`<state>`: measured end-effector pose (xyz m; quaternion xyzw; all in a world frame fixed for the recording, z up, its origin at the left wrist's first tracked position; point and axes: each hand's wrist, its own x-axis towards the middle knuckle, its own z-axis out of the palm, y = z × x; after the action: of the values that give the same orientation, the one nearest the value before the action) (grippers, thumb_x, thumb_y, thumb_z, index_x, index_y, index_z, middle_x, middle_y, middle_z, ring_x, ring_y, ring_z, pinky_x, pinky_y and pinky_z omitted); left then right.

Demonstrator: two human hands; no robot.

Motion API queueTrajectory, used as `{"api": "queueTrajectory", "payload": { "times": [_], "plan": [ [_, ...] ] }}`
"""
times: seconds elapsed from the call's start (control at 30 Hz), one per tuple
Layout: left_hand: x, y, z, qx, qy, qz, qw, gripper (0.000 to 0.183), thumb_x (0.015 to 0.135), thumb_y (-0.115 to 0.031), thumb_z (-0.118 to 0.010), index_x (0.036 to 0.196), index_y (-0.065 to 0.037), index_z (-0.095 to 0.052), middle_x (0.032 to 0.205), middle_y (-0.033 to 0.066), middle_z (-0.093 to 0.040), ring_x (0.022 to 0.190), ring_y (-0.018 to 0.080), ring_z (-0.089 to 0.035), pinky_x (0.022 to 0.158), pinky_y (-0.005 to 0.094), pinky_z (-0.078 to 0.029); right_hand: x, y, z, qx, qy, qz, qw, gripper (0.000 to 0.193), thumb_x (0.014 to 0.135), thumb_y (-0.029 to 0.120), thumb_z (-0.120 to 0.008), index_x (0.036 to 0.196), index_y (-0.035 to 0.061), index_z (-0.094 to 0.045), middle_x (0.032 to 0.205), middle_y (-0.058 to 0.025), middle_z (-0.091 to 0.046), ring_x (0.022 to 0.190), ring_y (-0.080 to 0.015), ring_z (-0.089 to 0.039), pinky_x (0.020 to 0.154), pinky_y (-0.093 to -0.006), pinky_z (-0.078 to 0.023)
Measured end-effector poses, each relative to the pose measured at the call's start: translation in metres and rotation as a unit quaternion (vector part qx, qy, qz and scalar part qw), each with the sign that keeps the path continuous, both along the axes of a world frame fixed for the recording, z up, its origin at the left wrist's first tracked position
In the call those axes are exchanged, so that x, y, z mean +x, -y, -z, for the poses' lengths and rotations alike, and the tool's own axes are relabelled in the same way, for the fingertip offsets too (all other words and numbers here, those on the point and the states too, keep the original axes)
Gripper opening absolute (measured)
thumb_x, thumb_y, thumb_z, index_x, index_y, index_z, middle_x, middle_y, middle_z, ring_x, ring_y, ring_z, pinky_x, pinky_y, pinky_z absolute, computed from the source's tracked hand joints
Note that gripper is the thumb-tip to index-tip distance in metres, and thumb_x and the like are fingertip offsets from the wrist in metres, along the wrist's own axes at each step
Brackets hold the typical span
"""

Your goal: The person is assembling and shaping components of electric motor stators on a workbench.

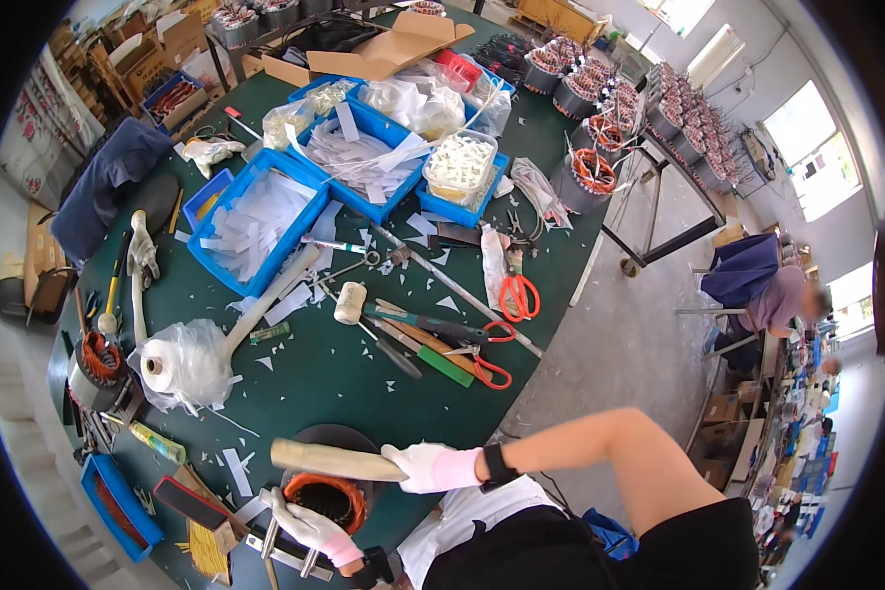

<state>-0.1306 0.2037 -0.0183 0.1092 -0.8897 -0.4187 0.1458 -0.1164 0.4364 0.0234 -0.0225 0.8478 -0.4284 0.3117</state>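
My right hand, in a white glove with a pink cuff, grips the thin end of a pale wooden club. The club's thick end points left, above a motor stator with an orange-red winding ring and a dark hollow middle. My left hand, gloved alike, is wrapped against the stator's near left side; its fingertips partly pass out of sight. Beside that hand are metal rods on a bar. Behind the stator, a dark round disc is partly covered by the club.
Across the green table lie scissors, a white-headed mallet, a plastic-wrapped roll and paper scraps. Blue bins hold paper strips. Another stator stands left. Many stators fill a rack; a person sits right.
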Motion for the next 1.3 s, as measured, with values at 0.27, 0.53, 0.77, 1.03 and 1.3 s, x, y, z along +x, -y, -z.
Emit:
{"api": "queueTrajectory", "payload": {
  "times": [0.27, 0.53, 0.77, 1.03, 1.3],
  "plan": [
    [-0.023, 0.013, -0.011, -0.071, 0.036, 0.096, 0.992, 0.028, 0.096, -0.005, -0.034, 0.115, 0.008, -0.051, 0.109, 0.0193, -0.056, 0.103, 0.0295, -0.054, 0.095, 0.0373, -0.039, -0.007, -0.011, 0.010, 0.056, -0.030, 0.013, 0.998, 0.044, 0.074, 0.014, -0.054, 0.114, -0.0012, -0.042, 0.079, -0.0244, -0.063, 0.073, -0.0420, -0.063, 0.064, -0.0481, -0.051],
    [-0.055, 0.021, -0.019, -0.082, 0.052, 0.212, 0.973, 0.019, 0.092, 0.000, -0.038, 0.102, 0.007, -0.053, 0.094, 0.0188, -0.053, 0.089, 0.0318, -0.054, 0.083, 0.0375, -0.043, -0.019, -0.017, -0.005, 0.011, -0.015, 0.121, 0.992, 0.042, 0.076, 0.016, -0.054, 0.114, 0.0017, -0.043, 0.076, -0.0237, -0.063, 0.072, -0.0422, -0.063, 0.065, -0.0483, -0.051],
    [-0.013, 0.005, 0.005, -0.119, -0.029, 0.031, 0.992, 0.031, 0.095, -0.006, -0.035, 0.119, 0.007, -0.052, 0.116, 0.0182, -0.055, 0.109, 0.0312, -0.051, 0.099, 0.0383, -0.036, -0.042, -0.048, -0.028, 0.076, -0.067, 0.082, 0.991, 0.042, 0.076, 0.018, -0.056, 0.114, 0.0026, -0.043, 0.079, -0.0233, -0.063, 0.074, -0.0420, -0.062, 0.064, -0.0489, -0.051],
    [-0.018, 0.008, -0.016, -0.091, 0.067, 0.029, 0.993, 0.031, 0.090, 0.000, -0.040, 0.115, 0.005, -0.056, 0.113, 0.0192, -0.057, 0.111, 0.0336, -0.050, 0.100, 0.0411, -0.035, -0.045, -0.039, -0.022, 0.096, -0.050, -0.030, 0.994, 0.035, 0.074, 0.017, -0.054, 0.104, 0.0002, -0.046, 0.073, -0.0247, -0.062, 0.073, -0.0412, -0.063, 0.063, -0.0474, -0.051],
    [-0.042, 0.001, -0.027, -0.044, 0.047, 0.129, 0.990, 0.026, 0.089, -0.001, -0.042, 0.110, 0.002, -0.057, 0.110, 0.0175, -0.058, 0.107, 0.0335, -0.052, 0.097, 0.0388, -0.038, -0.042, -0.047, -0.017, 0.135, -0.108, -0.036, 0.984, 0.034, 0.078, 0.017, -0.060, 0.105, 0.0000, -0.047, 0.071, -0.0253, -0.060, 0.066, -0.0394, -0.064, 0.055, -0.0444, -0.052]
  ]
}}
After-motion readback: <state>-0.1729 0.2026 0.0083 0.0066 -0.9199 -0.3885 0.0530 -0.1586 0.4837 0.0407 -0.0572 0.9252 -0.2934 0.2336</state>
